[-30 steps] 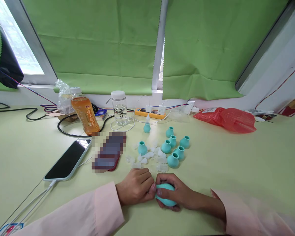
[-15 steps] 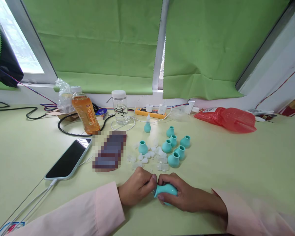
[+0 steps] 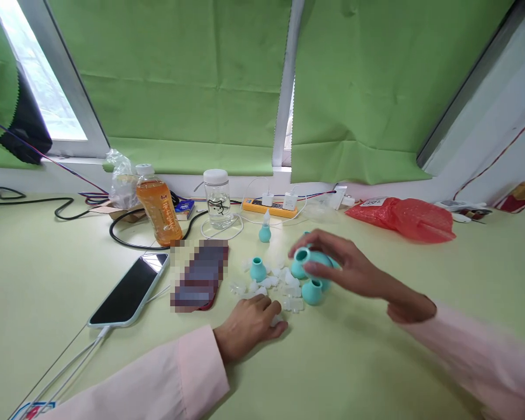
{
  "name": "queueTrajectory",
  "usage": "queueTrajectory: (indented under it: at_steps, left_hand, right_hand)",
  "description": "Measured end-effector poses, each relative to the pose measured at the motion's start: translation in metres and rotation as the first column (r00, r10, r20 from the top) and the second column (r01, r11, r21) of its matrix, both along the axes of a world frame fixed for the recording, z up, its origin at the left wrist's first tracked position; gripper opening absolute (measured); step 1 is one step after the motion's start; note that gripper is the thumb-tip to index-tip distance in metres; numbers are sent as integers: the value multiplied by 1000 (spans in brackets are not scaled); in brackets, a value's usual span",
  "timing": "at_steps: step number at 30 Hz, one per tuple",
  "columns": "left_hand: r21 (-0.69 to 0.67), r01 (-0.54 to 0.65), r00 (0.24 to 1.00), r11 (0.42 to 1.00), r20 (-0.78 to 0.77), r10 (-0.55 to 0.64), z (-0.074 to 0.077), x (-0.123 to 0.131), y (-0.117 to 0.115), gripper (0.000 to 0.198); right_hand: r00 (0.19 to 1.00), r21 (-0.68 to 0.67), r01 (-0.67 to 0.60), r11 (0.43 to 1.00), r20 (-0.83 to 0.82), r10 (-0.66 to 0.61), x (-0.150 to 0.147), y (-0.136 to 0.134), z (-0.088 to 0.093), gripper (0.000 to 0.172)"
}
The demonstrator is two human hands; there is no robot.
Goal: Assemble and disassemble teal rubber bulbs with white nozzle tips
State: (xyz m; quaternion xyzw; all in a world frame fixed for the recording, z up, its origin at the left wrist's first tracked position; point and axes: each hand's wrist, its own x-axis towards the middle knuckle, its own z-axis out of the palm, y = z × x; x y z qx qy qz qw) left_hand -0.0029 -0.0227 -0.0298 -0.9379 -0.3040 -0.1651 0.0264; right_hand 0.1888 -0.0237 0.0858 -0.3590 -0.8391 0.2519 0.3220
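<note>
My right hand (image 3: pixel 341 262) is raised over the group of bulbs at right of centre, thumb and fingers around a teal rubber bulb (image 3: pixel 317 258) whose open neck faces left. Under and behind it are more teal bulbs, partly hidden; one bulb (image 3: pixel 312 292) stands upright just below. My left hand (image 3: pixel 251 324) rests low on the table, fingers curled, with a small translucent plastic piece (image 3: pixel 277 319) showing between thumb and fingers. Loose translucent pieces (image 3: pixel 289 283) lie just beyond it. Another open bulb (image 3: pixel 258 269) stands left of these, and a bulb with a clear pointed tip (image 3: pixel 265 228) is farther back.
To the left lie a white-edged phone (image 3: pixel 129 290) with a cable and a blurred red-edged phone (image 3: pixel 201 277). Behind them stand an orange drink bottle (image 3: pixel 160 210) and a clear jar (image 3: pixel 219 201). An orange power strip (image 3: pixel 269 208) and red plastic bag (image 3: pixel 402 219) lie along the back.
My hands have come apart. The right has moved forward and right with the bulb to the standing bulbs; the left has dropped onto the table by the translucent pieces. The view has shifted slightly.
</note>
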Motion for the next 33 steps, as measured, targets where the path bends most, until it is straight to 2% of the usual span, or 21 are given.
queueTrajectory:
  at_steps: [3, 7, 10, 12, 17, 21, 27, 33]
  left_hand:
    - [19, -55, 997, 998, -61, 56, 2, 2, 0, 14]
    - [53, -76, 991, 996, -105, 81, 4, 1, -2, 17]
    - [125, -44, 994, 991, -97, 57, 3, -1, -3, 19]
    - [169, -23, 996, 985, -80, 37, 2, -2, -3, 18]
    - [249, -34, 996, 968, -67, 52, 3, -4, -3, 7]
    - [232, -32, 984, 972, -165, 72, 4, -4, -3, 6]
    - [217, -47, 984, 975, -156, 83, 5, -4, -6, 8]
    - [199, -72, 993, 977, -79, 89, 4, -1, -9, 7]
  right_hand:
    - [996, 51, 84, 995, 14, -85, -2, 50, 1, 22]
    - [970, 25, 198, 980, 137, -200, -1, 106, -27, 23]
    - [948, -1, 230, 973, 226, -224, 2, 127, -46, 19]
    - [943, 3, 234, 972, 242, -228, 2, 133, -50, 19]
    - [924, 12, 229, 973, 313, -221, 4, 138, -46, 21]
    - [887, -27, 202, 979, 430, -171, 7, 146, -47, 22]
    - [848, 63, 255, 965, 464, -255, -5, 159, -42, 48]
    - [828, 137, 209, 968, 501, -250, -28, 156, -46, 43]
